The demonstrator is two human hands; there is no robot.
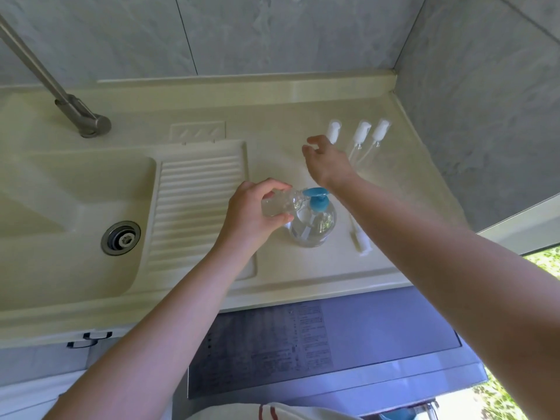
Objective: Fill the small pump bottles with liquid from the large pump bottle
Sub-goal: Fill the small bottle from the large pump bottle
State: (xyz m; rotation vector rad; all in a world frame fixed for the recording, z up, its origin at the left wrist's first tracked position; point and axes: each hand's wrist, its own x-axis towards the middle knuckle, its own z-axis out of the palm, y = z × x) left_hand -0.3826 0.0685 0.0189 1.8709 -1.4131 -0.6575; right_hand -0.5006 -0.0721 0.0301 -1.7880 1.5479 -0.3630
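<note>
At the centre of the frame a small clear bottle [280, 204] is gripped by the left hand [253, 212], fingers and thumb curled round it; it is tilted with its open mouth right at the blue pump spout of the large bottle [313, 222]. The large bottle stands upright on the desk [272, 140] and is partly filled with clear liquid. Just above and to the right, the right hand [325, 160] is held over the desk with fingers loosely spread and lightly bent, nothing in it; whether it touches anything cannot be told. Beyond it, toward the upper right, three white pump heads [360, 133] with their tubes are laid side by side. A fourth pump head [360, 239] lies right of the large bottle, partly hidden by the right forearm. To the left of centre a ribbed drainboard [194, 201] is moulded into the cream desk, and a sink [75, 213] with a metal drain is set at the left. A metal faucet [60, 95] rises at the upper left. Grey tiled walls [272, 34] close the top and right.
</note>
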